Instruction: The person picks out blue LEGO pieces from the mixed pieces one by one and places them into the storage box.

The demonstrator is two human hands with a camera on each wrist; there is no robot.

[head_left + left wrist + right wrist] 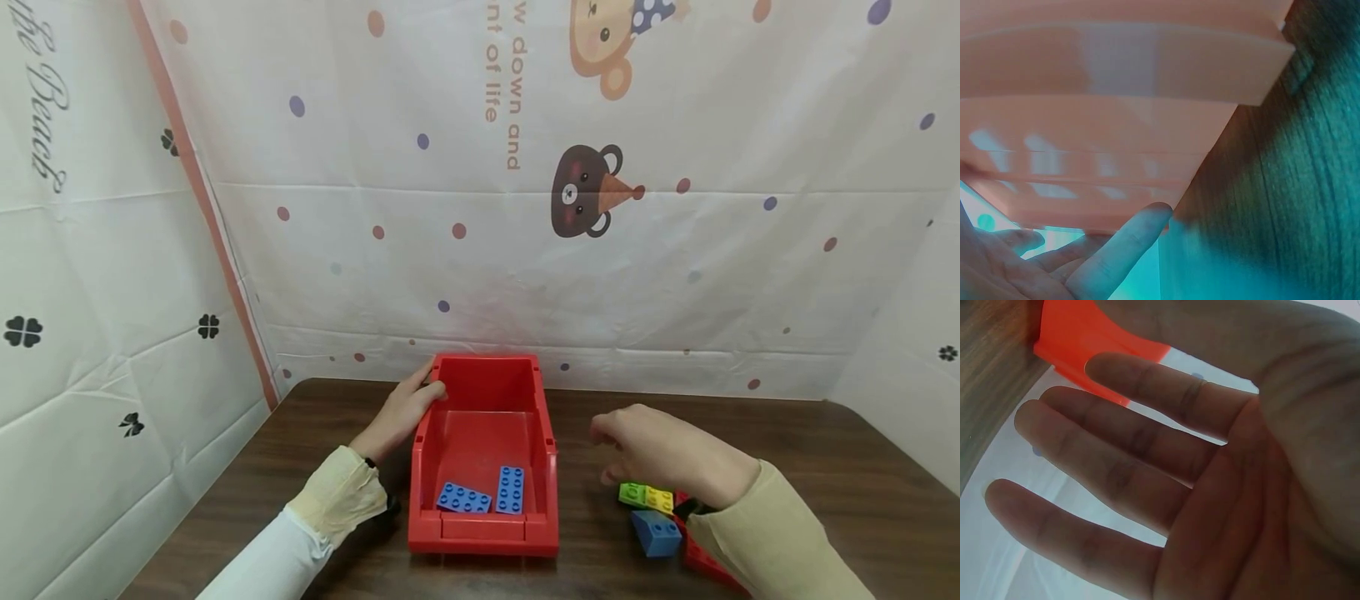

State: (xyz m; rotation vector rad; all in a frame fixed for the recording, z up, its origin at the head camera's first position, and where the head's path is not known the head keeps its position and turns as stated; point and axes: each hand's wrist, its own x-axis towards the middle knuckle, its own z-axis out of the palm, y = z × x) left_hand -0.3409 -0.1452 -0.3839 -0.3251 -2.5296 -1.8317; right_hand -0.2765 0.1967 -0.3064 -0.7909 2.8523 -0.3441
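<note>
A red plastic bin stands in the middle of the table, its low lip facing me. Two blue toy bricks with studs lie inside near that lip. My left hand grips the bin's far left side, thumb over the rim and fingers along the outside; the left wrist view shows those fingers close against the bin wall. To the right of the bin, my right hand hovers over the table, holding nothing. Its fingers are spread and slightly bent in the right wrist view.
Below the right hand lie a green brick, a yellow brick and a blue brick. Red pieces beside them are partly hidden by the right sleeve. A patterned white sheet hangs behind the dark wooden table.
</note>
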